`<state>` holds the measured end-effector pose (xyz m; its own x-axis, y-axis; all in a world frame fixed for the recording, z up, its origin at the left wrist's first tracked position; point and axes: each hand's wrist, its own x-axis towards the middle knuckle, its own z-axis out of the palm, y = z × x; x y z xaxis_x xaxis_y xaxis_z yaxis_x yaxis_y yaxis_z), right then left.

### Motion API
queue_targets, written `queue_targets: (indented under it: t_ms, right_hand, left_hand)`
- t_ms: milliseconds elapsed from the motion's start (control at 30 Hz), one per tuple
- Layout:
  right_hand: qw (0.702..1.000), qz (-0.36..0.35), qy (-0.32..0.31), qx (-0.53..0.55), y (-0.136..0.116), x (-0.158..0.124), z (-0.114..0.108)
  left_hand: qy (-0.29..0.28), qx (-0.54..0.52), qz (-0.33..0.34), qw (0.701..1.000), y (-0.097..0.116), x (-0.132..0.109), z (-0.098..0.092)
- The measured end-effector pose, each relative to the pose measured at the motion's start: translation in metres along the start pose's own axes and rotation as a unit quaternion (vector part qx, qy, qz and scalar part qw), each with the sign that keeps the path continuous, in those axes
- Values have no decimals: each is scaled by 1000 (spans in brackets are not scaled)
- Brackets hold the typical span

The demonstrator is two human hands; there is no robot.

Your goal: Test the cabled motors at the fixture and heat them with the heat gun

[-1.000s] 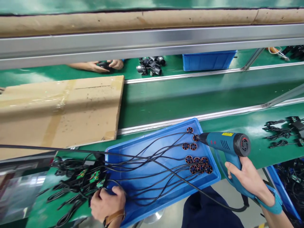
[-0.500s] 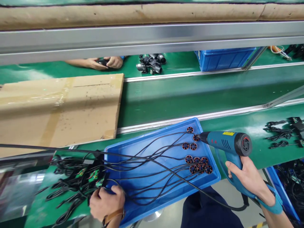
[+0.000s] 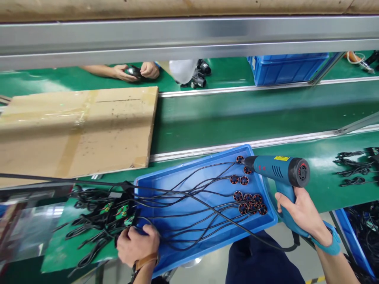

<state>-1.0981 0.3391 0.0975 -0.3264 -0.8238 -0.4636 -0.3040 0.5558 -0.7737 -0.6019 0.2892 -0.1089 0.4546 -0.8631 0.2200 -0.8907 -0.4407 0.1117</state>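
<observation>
My right hand (image 3: 299, 209) is wrapped round the grip of a blue heat gun (image 3: 272, 167). Its nozzle points left, close to a small round part with a copper-coloured ring (image 3: 239, 159) at the far right of a shallow blue tray (image 3: 177, 169). Several more such round parts (image 3: 248, 203) lie in the tray's right end, with black cables (image 3: 189, 215) running left from them. My left hand (image 3: 138, 245) is closed over the tray's left rim, thumb inside; its fingertips are partly hidden. Beside it lie bundled black cables (image 3: 94, 232) and green circuit boards (image 3: 121, 212).
The heat gun's black cord (image 3: 204, 207) crosses above the tray. A cardboard sheet (image 3: 118, 126) lies beyond it at left. Across the bench, another person's hands (image 3: 127, 73) hold a dark part, near a blurred white object (image 3: 182, 71). A blue crate (image 3: 290, 69) stands further right.
The heat gun has shifted slightly left and away from me, its nozzle going from the second round part to the farthest one. A white object has appeared over the black parts across the bench.
</observation>
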Motion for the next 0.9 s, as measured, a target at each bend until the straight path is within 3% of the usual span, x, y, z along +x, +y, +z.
queue_targets:
  t_ms: [633,900]
  right_hand:
    - [1000,3,7,4,3,0,0]
    - [1000,8,7,0,8,0,-1]
  left_hand:
    - [12,-8,2,1000,-8,0,7]
    - [2,3,-1,1000,-3,0,2]
